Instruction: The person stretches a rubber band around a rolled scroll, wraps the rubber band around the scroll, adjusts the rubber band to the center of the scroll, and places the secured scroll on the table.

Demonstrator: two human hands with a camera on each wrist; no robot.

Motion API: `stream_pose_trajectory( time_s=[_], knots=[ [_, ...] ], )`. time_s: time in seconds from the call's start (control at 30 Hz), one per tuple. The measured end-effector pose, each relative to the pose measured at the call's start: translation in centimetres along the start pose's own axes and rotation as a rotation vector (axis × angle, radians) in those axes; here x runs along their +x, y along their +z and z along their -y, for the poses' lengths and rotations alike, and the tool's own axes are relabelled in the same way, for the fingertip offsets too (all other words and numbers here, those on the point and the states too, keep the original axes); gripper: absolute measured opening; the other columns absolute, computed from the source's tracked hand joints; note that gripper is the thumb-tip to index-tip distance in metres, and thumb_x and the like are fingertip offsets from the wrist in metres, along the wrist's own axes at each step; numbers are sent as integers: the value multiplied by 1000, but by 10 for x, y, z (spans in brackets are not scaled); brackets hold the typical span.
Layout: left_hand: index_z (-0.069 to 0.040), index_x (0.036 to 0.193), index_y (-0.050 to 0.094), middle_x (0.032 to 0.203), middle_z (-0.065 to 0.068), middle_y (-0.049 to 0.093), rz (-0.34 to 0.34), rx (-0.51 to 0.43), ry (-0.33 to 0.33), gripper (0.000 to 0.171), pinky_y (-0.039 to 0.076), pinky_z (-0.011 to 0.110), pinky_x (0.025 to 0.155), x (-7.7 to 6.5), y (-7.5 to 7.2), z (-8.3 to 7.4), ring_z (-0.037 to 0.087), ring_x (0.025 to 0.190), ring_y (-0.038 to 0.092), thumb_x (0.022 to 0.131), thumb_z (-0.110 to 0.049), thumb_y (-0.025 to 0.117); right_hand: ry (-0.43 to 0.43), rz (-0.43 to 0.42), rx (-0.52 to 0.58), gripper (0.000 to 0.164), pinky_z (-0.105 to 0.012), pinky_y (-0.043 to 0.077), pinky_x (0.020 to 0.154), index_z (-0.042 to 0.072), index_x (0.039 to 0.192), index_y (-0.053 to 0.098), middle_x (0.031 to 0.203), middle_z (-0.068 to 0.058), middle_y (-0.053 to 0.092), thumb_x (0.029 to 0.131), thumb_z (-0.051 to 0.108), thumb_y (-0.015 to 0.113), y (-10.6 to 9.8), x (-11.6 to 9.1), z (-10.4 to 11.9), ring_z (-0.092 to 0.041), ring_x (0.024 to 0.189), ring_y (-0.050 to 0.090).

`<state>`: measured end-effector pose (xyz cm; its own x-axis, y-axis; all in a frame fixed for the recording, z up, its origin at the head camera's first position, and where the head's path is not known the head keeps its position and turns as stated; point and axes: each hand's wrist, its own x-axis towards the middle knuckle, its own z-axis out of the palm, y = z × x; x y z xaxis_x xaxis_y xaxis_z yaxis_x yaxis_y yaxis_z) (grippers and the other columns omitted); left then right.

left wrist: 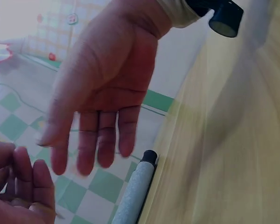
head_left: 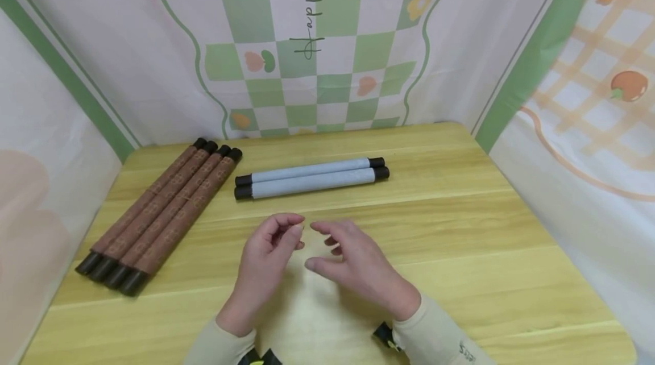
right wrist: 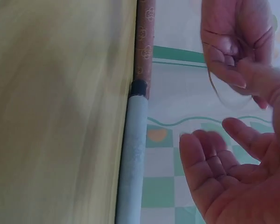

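Observation:
Above the middle of the table, my left hand (head_left: pixel 266 268) pinches a thin elastic band between thumb and curled fingers. The band (right wrist: pixel 213 86) shows in the right wrist view as a fine loop hanging from that hand; in the head view it is barely visible. Facing it, my right hand (head_left: pixel 358 265) has relaxed, slightly bent fingers and holds nothing; a small gap separates the fingertips of both hands. Just beyond the hands, two light blue scrolls (head_left: pixel 314 183) with black end caps lie side by side, untouched.
Several brown patterned scrolls (head_left: pixel 164 211) with black ends lie together, slanted, on the table's left. The wooden table (head_left: pixel 460 228) meets a green-and-white checked cloth (head_left: pixel 307 69) at the back. Printed cloths hang on both sides.

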<state>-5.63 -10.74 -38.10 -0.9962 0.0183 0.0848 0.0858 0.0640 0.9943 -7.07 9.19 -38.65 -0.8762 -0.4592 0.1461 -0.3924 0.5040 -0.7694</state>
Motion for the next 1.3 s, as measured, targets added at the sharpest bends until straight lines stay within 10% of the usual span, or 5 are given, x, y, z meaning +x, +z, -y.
stream_pose_trajectory(
  time_s=[0.27, 0.5, 0.67, 0.93, 1.3],
  knots=[
    [-15, 115, 74, 104, 1, 76, 178, 44, 28, 18, 56, 25, 68, -2, 1, 0, 18, 87, 68, 105, -24, 63, 64, 70, 271, 82, -37, 52, 107, 19, 160, 40, 153, 3, 54, 92, 40, 80, -2, 5, 3, -14, 126, 61],
    [-16, 121, 71, 103, 4, 76, 198, 72, 59, 20, 56, 26, 65, 0, -1, 0, 14, 78, 63, 106, -24, 61, 96, 77, 310, 16, -31, 58, 85, 19, 109, 74, 99, 6, 72, 99, 31, 72, -5, 3, 1, -14, 92, 67],
    [-8, 121, 70, 103, 12, 74, 154, 43, 12, 19, 62, 30, 73, 4, 1, 3, 17, 84, 68, 106, -15, 60, 104, 51, 389, 22, -29, 54, 72, 14, 95, 72, 86, 1, 67, 105, 31, 63, -8, 0, -2, -16, 79, 62],
    [1, 122, 68, 104, 17, 72, 268, -22, -82, 22, 63, 33, 84, 5, 13, 10, 26, 95, 73, 107, -11, 57, -38, -128, 718, 27, -27, 56, 75, 4, 89, 65, 76, 2, 61, 109, 15, 52, -10, -3, 3, -12, 76, 62],
    [-10, 111, 72, 97, 2, 73, 415, 173, 10, 17, 62, 29, 81, 12, 22, 5, 14, 88, 70, 108, -16, 56, -246, -29, 1077, 41, -21, 58, 71, 12, 120, 72, 88, 7, 74, 113, 11, 32, -15, -6, 3, -4, 62, 57]
  ],
)
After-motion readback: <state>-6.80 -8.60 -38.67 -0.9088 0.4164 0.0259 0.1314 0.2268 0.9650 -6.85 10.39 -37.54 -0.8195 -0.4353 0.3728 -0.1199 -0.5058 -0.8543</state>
